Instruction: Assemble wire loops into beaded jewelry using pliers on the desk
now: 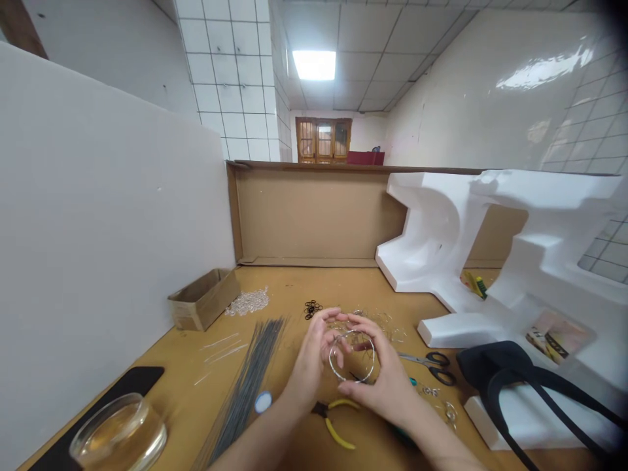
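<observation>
Though unlabelled, wire ring (pixel 352 356) between hands (pixel 350 366)

Shiny metal wire ring (pixel 352 356); matt wooden table (pixel 294 281); rough white foam block (pixel 441 229).

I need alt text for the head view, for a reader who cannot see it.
Two bare hands, left hand and right hand, hold a wire ring above a wooden table. Yellow pliers, scissors and a wire bundle lie nearby.
</observation>
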`<state>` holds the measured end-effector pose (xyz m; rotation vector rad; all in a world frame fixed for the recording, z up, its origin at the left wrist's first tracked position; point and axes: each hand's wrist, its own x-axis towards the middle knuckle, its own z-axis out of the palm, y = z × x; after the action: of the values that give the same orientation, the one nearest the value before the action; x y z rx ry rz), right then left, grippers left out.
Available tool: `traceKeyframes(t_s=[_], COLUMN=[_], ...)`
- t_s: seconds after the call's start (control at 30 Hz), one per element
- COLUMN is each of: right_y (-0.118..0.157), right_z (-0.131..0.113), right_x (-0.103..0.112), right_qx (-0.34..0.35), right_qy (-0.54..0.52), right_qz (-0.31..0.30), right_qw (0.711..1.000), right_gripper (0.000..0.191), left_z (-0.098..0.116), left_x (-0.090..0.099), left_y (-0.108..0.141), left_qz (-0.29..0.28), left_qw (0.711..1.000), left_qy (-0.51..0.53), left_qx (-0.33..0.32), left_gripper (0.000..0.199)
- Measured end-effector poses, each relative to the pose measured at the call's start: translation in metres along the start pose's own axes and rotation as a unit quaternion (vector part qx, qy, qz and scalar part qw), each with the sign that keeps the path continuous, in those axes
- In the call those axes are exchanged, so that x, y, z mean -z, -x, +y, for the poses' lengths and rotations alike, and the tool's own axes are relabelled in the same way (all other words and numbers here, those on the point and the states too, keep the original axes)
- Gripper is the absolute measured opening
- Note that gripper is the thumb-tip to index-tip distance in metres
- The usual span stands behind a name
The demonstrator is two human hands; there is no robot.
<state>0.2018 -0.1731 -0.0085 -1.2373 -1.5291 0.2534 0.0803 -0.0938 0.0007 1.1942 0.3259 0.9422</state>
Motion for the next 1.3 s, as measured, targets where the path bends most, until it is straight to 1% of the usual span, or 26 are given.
traceKeyframes(t_s=[0.07, 0.13, 0.17, 0.23, 0.27, 0.3, 0.37, 0.4, 0.43, 0.47, 0.53, 0.6, 0.67, 0.77, 0.87, 0.9, 0.93, 0.97, 1.03, 1.07, 1.1, 1.17, 1.23, 1.3], right_y=[-0.004, -0.008, -0.009, -0.013, -0.014, -0.015, -0.016, -0.017, -0.017, -0.017, -0.017, -0.016, -0.015, -0.014, -0.014, -0.014, -0.015, -0.015, -0.017, -0.018, -0.019, -0.021, -0.021, -0.020], right_z=[0.007, 0.015, 0.018, 0.023, 0.025, 0.026, 0.027, 0.027, 0.026, 0.025, 0.022, 0.019, 0.015, 0.009, 0.007, 0.008, 0.009, 0.011, 0.015, 0.017, 0.018, 0.018, 0.015, 0.012], right_x=[0.003, 0.006, 0.007, 0.011, 0.013, 0.014, 0.016, 0.017, 0.017, 0.017, 0.016, 0.015, 0.012, 0.007, 0.001, 0.000, 0.000, 0.001, 0.006, 0.009, 0.013, 0.019, 0.023, 0.023], right_qx=[-0.026, -0.067, -0.086, -0.112, -0.119, -0.125, -0.135, -0.142, -0.154, -0.168, -0.200, -0.230, -0.255, -0.294, -0.331, -0.340, -0.347, -0.350, -0.339, -0.325, -0.307, -0.268, -0.236, -0.213], right_qy=[-0.029, -0.079, -0.107, -0.160, -0.181, -0.195, -0.208, -0.210, -0.209, -0.211, -0.229, -0.266, -0.312, -0.377, -0.416, -0.418, -0.413, -0.401, -0.367, -0.350, -0.336, -0.317, -0.297, -0.267], right_qz=[0.014, 0.030, 0.033, 0.038, 0.040, 0.042, 0.052, 0.060, 0.068, 0.077, 0.087, 0.071, 0.034, -0.015, -0.034, -0.033, -0.029, -0.020, 0.007, 0.022, 0.034, 0.042, 0.047, 0.078], right_qw=[0.999, 0.994, 0.990, 0.980, 0.975, 0.972, 0.967, 0.966, 0.963, 0.960, 0.949, 0.934, 0.915, 0.878, 0.846, 0.842, 0.842, 0.847, 0.866, 0.878, 0.890, 0.909, 0.924, 0.937], right_gripper=[0.061, 0.054, 0.051, 0.047, 0.047, 0.048, 0.052, 0.052, 0.052, 0.051, 0.050, 0.051, 0.051, 0.047, 0.050, 0.055, 0.061, 0.066, 0.073, 0.072, 0.070, 0.060, 0.050, 0.045], left_z=[0.003, 0.004, 0.005, 0.007, 0.008, 0.010, 0.012, 0.013, 0.013, 0.013, 0.012, 0.012, 0.012, 0.011, 0.009, 0.009, 0.009, 0.009, 0.011, 0.013, 0.014, 0.016, 0.016, 0.014], left_x=[0.002, 0.005, 0.007, 0.011, 0.012, 0.014, 0.014, 0.014, 0.013, 0.011, 0.008, 0.005, 0.005, 0.007, 0.010, 0.012, 0.014, 0.016, 0.022, 0.024, 0.027, 0.030, 0.030, 0.027], left_y=[-0.004, -0.006, -0.006, -0.004, -0.002, 0.001, 0.006, 0.008, 0.010, 0.011, 0.010, 0.007, 0.005, 0.004, 0.002, 0.000, -0.002, -0.004, -0.010, -0.013, -0.016, -0.020, -0.022, -0.022], left_qz=[0.005, 0.002, 0.001, -0.007, -0.018, -0.043, -0.105, -0.122, -0.120, -0.099, -0.036, 0.003, 0.007, -0.016, -0.046, -0.048, -0.044, -0.035, 0.000, 0.011, 0.017, 0.007, -0.014, -0.028], left_qw=[1.000, 0.999, 0.996, 0.982, 0.971, 0.958, 0.934, 0.922, 0.911, 0.899, 0.866, 0.829, 0.808, 0.801, 0.792, 0.794, 0.803, 0.819, 0.868, 0.893, 0.917, 0.957, 0.980, 0.989], left_qy=[0.002, -0.045, -0.085, -0.180, -0.226, -0.267, -0.324, -0.349, -0.372, -0.396, -0.439, -0.473, -0.491, -0.505, -0.515, -0.512, -0.501, -0.484, -0.428, -0.393, -0.354, -0.269, -0.192, -0.143], left_qx=[0.028, 0.028, 0.011, -0.046, -0.076, -0.097, -0.109, -0.117, -0.133, -0.161, -0.235, -0.298, -0.326, -0.322, -0.324, -0.325, -0.320, -0.307, -0.254, -0.219, -0.183, -0.111, -0.056, -0.023], left_gripper=[0.042, 0.042, 0.042, 0.043, 0.044, 0.047, 0.057, 0.060, 0.060, 0.058, 0.048, 0.040, 0.034, 0.021, 0.017, 0.017, 0.017, 0.016, 0.015, 0.014, 0.015, 0.017, 0.023, 0.029])
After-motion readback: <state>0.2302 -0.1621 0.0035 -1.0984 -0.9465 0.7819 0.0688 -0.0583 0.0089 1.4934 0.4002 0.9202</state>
